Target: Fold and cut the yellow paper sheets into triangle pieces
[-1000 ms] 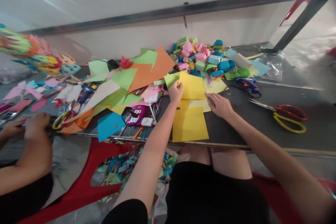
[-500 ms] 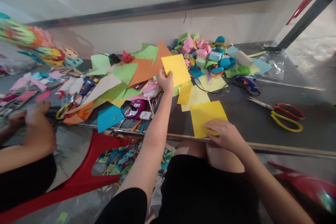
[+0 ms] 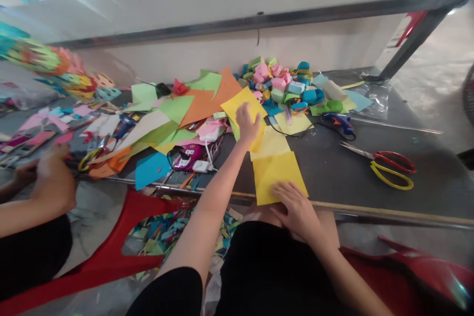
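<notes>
My left hand (image 3: 249,123) is held with fingers apart just over a yellow paper square (image 3: 235,102) toward the back of the table; nothing is in its grasp. Fingers outstretched, my right hand (image 3: 294,205) rests flat on the lower corner of a larger yellow sheet (image 3: 279,173) at the front edge. Pale yellow paper (image 3: 276,143) lies between the two. To the right are scissors (image 3: 385,160) with one red and one yellow handle, blades pointing left. A blue glue gun (image 3: 339,122) with a black cord sits behind them.
Small folded paper pieces (image 3: 285,84) are heaped against the wall. Coloured sheets (image 3: 177,106), a purple power strip (image 3: 188,157) and its cables crowd the left. A co-worker's arm (image 3: 48,182) reaches in at far left. A red chair (image 3: 111,242) stands below, near paper scraps (image 3: 166,232).
My left hand has let go of the yellow square, which now lies on the papers at the back. My right hand stays on the front yellow sheet. The view has shifted slightly.
</notes>
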Demonstrator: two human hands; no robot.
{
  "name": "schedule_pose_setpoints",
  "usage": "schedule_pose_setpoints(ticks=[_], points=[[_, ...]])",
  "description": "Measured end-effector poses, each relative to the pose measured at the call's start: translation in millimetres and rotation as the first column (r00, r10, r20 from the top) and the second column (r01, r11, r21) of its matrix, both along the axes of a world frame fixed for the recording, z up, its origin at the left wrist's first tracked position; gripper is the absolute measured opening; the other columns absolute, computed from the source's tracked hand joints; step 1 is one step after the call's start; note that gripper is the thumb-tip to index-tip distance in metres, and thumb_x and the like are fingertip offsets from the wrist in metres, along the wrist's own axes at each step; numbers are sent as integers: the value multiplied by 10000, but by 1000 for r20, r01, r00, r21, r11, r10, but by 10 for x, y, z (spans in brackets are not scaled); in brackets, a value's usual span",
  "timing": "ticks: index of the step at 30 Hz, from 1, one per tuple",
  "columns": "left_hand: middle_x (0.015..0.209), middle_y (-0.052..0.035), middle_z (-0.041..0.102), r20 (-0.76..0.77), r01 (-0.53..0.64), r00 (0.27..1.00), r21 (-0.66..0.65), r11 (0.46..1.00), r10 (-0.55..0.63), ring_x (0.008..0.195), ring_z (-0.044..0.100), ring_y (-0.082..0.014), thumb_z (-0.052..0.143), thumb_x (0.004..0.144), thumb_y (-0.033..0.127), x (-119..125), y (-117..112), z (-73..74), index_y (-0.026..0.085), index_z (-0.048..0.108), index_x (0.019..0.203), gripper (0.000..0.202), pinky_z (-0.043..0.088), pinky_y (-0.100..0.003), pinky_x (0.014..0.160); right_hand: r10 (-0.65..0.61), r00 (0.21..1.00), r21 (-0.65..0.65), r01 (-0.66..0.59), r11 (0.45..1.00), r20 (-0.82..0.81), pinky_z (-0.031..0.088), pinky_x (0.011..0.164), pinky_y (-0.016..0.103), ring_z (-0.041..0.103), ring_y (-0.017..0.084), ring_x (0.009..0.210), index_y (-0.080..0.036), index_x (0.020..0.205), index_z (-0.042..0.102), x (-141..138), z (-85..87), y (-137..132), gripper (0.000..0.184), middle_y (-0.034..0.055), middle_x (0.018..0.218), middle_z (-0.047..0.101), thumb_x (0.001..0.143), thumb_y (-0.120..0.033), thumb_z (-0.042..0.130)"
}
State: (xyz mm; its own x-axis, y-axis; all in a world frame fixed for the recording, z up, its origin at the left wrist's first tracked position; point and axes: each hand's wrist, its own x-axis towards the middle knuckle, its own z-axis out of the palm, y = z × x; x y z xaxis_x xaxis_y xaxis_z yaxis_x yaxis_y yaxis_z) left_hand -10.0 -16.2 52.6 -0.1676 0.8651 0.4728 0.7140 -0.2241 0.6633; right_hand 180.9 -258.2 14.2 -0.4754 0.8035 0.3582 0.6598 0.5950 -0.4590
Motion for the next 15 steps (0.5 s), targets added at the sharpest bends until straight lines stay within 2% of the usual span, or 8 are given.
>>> schedule_pose_setpoints(ticks=[1,3,5,7,9,12,13,15], points=[[1289,-154,696,-28,193,981,-36,981,-194,1303,593,-291,538,957,333,53,-38,0,179,696,1157,298,392,-427,1163,19,999,13,-19,1000,-34,494,1143,573,668,317,1260,-216,1231,725,17,-23,4,371,105,1295,733,871,-144,670],[894,-75,777,-78,504,846,-201,840,-527,921,722,-232,523,968,360,175,-128,-44,207,757,936,282,482,-370,1022,65,993,28,-63,998,-98,521,1115,556,705,295,1200,-231,1143,753,102,-36,68,343,83,1232,762,862,-86,620],[652,-32,717,-113,579,772,-282,765,-626,685,683,-192,509,971,349,282,-208,-131,206,762,841,318,494,-349,938,134,980,-29,-140,990,-148,546,1088,512,734,266,1136,-255,1031,776,217,20,196,299,55,1123,796,866,-76,601],[682,-27,735,-204,647,679,-287,706,-705,690,667,-182,551,952,372,341,-249,-206,218,750,756,320,459,-355,973,191,965,-151,-220,964,-181,594,1001,420,739,235,1106,-267,959,785,331,154,379,247,39,1012,810,905,-117,596],[728,-37,756,-184,605,739,-240,759,-648,700,666,-180,526,961,368,338,-246,-236,216,740,723,355,466,-338,922,237,957,-253,-274,928,-169,596,958,384,741,224,1069,-273,893,786,434,319,621,202,32,983,806,932,-198,603],[724,-43,752,-83,485,859,-184,855,-505,671,651,-175,495,978,411,239,-179,-237,209,719,696,413,477,-310,801,138,980,-349,-181,920,-143,576,938,398,740,242,983,-242,819,770,565,470,1042,150,51,989,791,866,-359,689],[699,-40,741,-58,444,888,-158,882,-457,656,642,-174,497,976,423,195,-151,-238,207,708,677,425,475,-312,799,118,983,-424,-168,890,-142,579,882,380,735,239,924,-220,809,756,600,478,1168,210,48,937,779,837,-423,712],[705,-35,743,0,433,898,-168,885,-440,677,655,-176,506,969,438,115,-97,-245,208,717,699,412,472,-304,778,85,979,-615,-182,768,-183,549,659,311,672,191,680,-184,711,678,649,447,1360,402,18,697,683,823,-571,684]])
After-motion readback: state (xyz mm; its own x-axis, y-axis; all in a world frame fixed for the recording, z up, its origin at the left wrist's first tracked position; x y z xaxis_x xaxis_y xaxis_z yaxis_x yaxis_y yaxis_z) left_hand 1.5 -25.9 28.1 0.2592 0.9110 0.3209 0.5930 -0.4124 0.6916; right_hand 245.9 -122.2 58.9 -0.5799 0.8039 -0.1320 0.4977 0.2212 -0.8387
